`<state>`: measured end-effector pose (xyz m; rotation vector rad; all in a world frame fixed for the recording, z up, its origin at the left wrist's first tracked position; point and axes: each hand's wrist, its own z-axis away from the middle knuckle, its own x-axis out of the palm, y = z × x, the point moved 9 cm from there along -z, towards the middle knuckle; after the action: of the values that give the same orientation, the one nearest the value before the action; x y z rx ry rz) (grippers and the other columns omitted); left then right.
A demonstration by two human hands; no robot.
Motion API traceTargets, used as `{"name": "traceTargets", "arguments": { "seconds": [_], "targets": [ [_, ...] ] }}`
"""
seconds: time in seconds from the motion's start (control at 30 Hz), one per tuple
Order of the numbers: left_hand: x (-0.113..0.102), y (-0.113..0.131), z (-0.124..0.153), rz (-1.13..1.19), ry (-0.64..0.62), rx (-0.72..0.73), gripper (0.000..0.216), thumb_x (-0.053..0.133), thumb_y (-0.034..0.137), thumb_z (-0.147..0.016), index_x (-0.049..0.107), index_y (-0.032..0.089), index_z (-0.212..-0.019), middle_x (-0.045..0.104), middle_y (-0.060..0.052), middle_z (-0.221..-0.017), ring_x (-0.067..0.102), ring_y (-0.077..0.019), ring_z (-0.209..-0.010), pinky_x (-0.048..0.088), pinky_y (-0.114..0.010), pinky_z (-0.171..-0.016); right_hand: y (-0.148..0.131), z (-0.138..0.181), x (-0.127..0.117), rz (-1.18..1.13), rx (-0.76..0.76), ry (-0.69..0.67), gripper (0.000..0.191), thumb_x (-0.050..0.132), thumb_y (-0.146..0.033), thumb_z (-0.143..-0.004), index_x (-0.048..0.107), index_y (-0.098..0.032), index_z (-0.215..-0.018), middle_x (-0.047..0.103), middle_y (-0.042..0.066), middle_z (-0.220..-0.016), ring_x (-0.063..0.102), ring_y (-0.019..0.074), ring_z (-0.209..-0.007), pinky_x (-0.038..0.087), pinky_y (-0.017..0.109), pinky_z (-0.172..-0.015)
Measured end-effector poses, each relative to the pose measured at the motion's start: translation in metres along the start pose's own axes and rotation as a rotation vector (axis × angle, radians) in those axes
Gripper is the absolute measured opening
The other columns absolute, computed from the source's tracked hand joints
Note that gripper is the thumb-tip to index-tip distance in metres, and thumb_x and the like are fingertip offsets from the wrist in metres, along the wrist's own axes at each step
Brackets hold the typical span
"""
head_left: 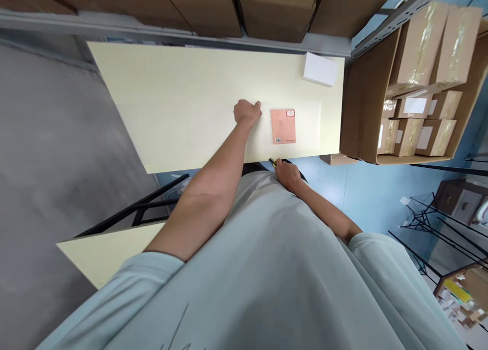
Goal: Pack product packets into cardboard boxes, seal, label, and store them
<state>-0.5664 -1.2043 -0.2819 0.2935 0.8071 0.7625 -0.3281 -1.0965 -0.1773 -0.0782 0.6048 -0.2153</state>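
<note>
My left hand point(247, 111) rests on the cream tabletop point(171, 100), fingers curled closed with the thumb to the right. Whatever it may pinch is too small or pale to make out. Just right of it lies a faint pale sheet point(309, 128), barely distinct from the table. On the sheet sits a flat, salmon-pink square booklet or card point(282, 128) with a barcode and a red-outlined box. Down at the table's front edge, close to my body, my right hand point(288, 175) is closed around a yellow-and-black utility knife point(272, 163).
A white box point(320, 69) lies at the table's far right corner. Beyond the back edge, cardboard boxes point(274, 14) line a shelf. To the right stands a large open carton point(362, 106) holding several smaller taped boxes. Another cream board point(110, 253) is at lower left.
</note>
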Motion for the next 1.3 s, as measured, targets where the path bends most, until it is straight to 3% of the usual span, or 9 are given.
{"name": "traceTargets", "arguments": {
  "seconds": [0.13,0.27,0.43,0.6,0.77,0.9,1.07,1.2,1.3],
  "targets": [
    [-0.019,0.026,0.046,-0.029,-0.069,-0.018,0.044,0.055,0.048,-0.103,0.071,0.022,-0.071,0.074,-0.011,-0.072,0.076,-0.0342,-0.107,0.054,-0.044,-0.107,0.020,0.014,-0.034,-0.115,0.062,0.116,0.028,0.050,-0.040,-0.116,0.052,-0.016,-0.131,0.079,0.021,-0.122,0.079,0.0311,-0.116,0.057,0.035,-0.091],
    [-0.043,0.080,0.102,0.060,-0.010,0.177,0.034,0.059,0.038,-0.097,0.070,0.024,-0.069,0.072,-0.004,-0.061,0.079,-0.0276,-0.093,0.058,-0.035,-0.088,0.041,0.011,-0.111,-0.273,0.113,0.324,0.036,0.056,-0.042,-0.112,0.046,-0.018,-0.137,0.081,0.017,-0.118,0.080,0.0330,-0.111,0.055,0.035,-0.085],
    [-0.075,0.178,0.120,0.187,0.124,0.438,0.014,0.067,0.023,-0.087,0.077,0.024,-0.078,0.084,-0.004,-0.085,0.081,-0.0237,-0.089,0.060,-0.031,-0.080,0.045,0.011,-0.268,-0.377,0.034,0.666,0.043,0.063,-0.032,-0.104,0.043,-0.018,-0.140,0.081,0.015,-0.114,0.080,0.0334,-0.108,0.052,0.034,-0.084],
    [-0.168,0.294,0.114,0.288,0.276,0.667,0.019,0.064,0.025,-0.094,0.082,0.023,-0.095,0.086,-0.007,-0.104,0.082,-0.0247,-0.103,0.062,-0.034,-0.094,0.013,0.052,-0.435,-0.267,-0.170,0.986,0.037,0.059,-0.036,-0.107,0.053,-0.019,-0.139,0.068,0.018,-0.142,0.076,0.0306,-0.116,0.054,0.034,-0.089],
    [-0.244,0.366,0.124,0.333,0.331,0.816,0.024,0.059,0.024,-0.098,0.082,0.022,-0.103,0.085,-0.008,-0.113,0.080,-0.0239,-0.110,0.061,-0.037,-0.104,-0.013,0.067,-0.540,-0.055,-0.181,1.052,0.038,0.058,-0.027,-0.109,0.062,-0.018,-0.146,0.064,0.019,-0.147,0.069,0.0274,-0.131,0.052,0.032,-0.104],
    [-0.255,0.369,0.130,0.335,0.324,0.850,0.020,0.063,0.018,-0.095,0.082,0.019,-0.102,0.085,-0.010,-0.116,0.080,-0.0239,-0.111,0.061,-0.037,-0.106,-0.018,0.050,-0.570,-0.017,-0.168,1.009,0.030,0.064,-0.015,-0.103,0.077,-0.021,-0.129,0.076,0.017,-0.132,0.073,0.0269,-0.122,0.051,0.034,-0.104],
    [-0.242,0.331,0.130,0.307,0.322,0.832,0.018,0.067,0.018,-0.093,0.083,0.023,-0.097,0.086,-0.009,-0.109,0.082,-0.0251,-0.104,0.064,-0.040,-0.102,-0.020,0.032,-0.573,-0.025,-0.165,1.013,0.027,0.063,-0.009,-0.100,0.084,-0.018,-0.115,0.082,0.019,-0.118,0.074,0.0287,-0.116,0.050,0.037,-0.104],
    [-0.222,0.281,0.115,0.294,0.305,0.730,0.016,0.069,0.018,-0.090,0.083,0.022,-0.096,0.086,-0.009,-0.105,0.082,-0.0252,-0.103,0.065,-0.039,-0.099,-0.018,0.030,-0.564,-0.049,-0.195,1.043,0.038,0.053,-0.013,-0.106,0.076,-0.017,-0.136,0.075,0.020,-0.136,0.062,0.0295,-0.136,0.042,0.040,-0.116],
    [-0.189,0.213,0.094,0.291,0.260,0.582,0.017,0.067,0.018,-0.091,0.082,0.021,-0.097,0.086,-0.009,-0.109,0.081,-0.0235,-0.107,0.063,-0.037,-0.103,0.008,0.026,-0.519,-0.159,-0.245,1.172,0.046,0.041,-0.024,-0.113,0.064,-0.015,-0.152,0.067,0.021,-0.148,0.051,0.0290,-0.147,0.038,0.042,-0.122]
  ]
}}
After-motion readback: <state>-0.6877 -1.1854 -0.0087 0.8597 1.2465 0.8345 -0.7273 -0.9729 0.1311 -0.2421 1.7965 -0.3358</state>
